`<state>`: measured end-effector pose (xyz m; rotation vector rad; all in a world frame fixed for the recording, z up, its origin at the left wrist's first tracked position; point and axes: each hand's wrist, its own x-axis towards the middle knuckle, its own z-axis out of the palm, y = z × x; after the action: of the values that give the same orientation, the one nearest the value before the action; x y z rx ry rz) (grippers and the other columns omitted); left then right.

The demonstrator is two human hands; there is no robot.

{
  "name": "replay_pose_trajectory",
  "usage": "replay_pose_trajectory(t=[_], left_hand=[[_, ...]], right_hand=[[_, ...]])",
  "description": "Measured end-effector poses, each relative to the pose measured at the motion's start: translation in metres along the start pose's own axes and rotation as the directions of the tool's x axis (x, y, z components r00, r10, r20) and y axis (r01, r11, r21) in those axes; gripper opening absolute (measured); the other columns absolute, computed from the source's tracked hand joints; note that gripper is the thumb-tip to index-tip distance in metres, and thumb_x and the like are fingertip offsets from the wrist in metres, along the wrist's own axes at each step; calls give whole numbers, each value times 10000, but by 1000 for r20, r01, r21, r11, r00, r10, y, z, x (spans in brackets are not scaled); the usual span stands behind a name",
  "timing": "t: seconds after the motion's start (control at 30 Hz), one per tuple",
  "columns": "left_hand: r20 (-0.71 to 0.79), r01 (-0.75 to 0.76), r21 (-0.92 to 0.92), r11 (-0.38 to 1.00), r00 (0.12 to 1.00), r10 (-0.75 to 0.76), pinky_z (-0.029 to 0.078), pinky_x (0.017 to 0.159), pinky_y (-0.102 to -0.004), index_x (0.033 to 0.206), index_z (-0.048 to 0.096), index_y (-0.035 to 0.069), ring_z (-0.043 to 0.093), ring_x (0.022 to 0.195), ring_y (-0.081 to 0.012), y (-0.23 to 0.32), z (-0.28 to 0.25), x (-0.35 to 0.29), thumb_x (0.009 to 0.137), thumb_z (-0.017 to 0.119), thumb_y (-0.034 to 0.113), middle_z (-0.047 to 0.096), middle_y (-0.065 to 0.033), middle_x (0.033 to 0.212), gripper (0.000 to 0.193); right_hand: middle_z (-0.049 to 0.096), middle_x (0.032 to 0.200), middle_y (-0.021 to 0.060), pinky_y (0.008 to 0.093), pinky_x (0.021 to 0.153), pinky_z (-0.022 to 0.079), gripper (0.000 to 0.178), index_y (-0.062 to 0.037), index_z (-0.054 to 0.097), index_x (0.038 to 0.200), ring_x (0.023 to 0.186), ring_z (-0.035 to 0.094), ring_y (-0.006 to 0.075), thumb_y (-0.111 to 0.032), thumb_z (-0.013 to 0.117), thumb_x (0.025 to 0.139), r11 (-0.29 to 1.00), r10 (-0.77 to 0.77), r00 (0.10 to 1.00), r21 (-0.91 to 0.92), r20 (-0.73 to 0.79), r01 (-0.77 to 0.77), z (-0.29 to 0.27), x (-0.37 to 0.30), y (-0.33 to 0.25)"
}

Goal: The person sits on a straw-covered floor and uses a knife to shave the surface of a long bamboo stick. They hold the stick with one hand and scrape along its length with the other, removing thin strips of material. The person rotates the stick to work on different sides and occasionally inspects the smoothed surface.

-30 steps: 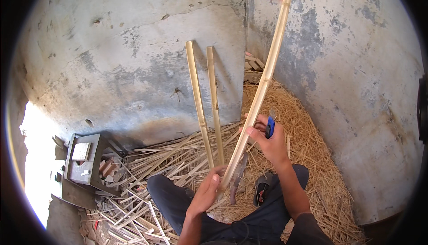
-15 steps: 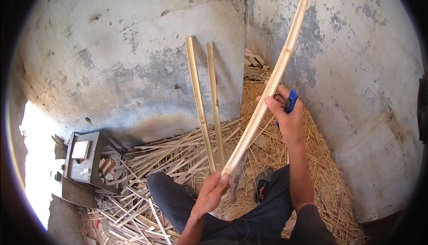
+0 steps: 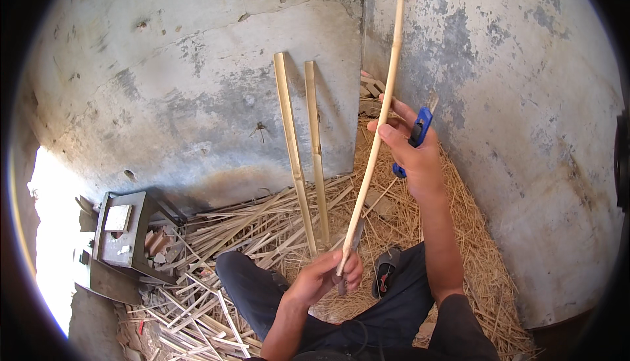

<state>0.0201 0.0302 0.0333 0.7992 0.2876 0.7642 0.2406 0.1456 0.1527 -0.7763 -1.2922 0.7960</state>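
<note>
A long, narrow split bamboo strip [image 3: 370,170] slants up and away in front of me, its far end running out of the top of the head view. Its narrow edge faces me. My left hand [image 3: 320,279] is closed round the near end. Higher up, my right hand [image 3: 419,159] pinches the strip between thumb and fingers. That same hand keeps a blue utility knife [image 3: 422,127] in its palm, with the blade out and pointing away from the strip. Behind the strip's lower part is a greyish upright piece [image 3: 358,235], partly hidden; its kind I cannot make out.
Two bamboo strips [image 3: 295,164] lean on the worn wall [image 3: 197,98]. Split slats [image 3: 256,220] and straw-like shavings [image 3: 472,256] cover the floor. A dark metal stand [image 3: 134,236] is at the left. My bent legs [image 3: 252,289] frame the work.
The bamboo strip has been rolled from its hollow inner face to its edge, and its upper end has swung left. My right hand has shifted slightly left with the knife.
</note>
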Motion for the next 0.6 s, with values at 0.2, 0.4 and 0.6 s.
replay_pose_trajectory(t=[0.2,0.4,0.6], left_hand=[[-235,-51,148,988,968,85,391,664,-314,936,432,112,420,683,-136,-3,10,-1,1121,504,520,464,-17,803,454],[-245,-130,398,908,939,242,305,537,-270,962,398,105,349,589,-92,-7,5,-7,1092,593,524,407,25,706,481],[-235,-184,387,904,928,289,302,530,-272,940,391,113,332,571,-85,-15,5,-5,1019,634,631,388,35,680,577]], right_hand=[[753,1054,92,256,814,568,611,40,620,1449,939,727,128,-197,845,932,998,-2,1000,-57,16,3,26,7,10],[744,1036,62,252,773,522,636,10,603,1485,924,678,81,-233,830,943,991,-33,999,-131,41,39,35,8,18],[705,972,47,269,805,489,387,-13,632,1305,887,623,93,-262,713,1020,993,-3,997,-120,79,12,11,-39,23]])
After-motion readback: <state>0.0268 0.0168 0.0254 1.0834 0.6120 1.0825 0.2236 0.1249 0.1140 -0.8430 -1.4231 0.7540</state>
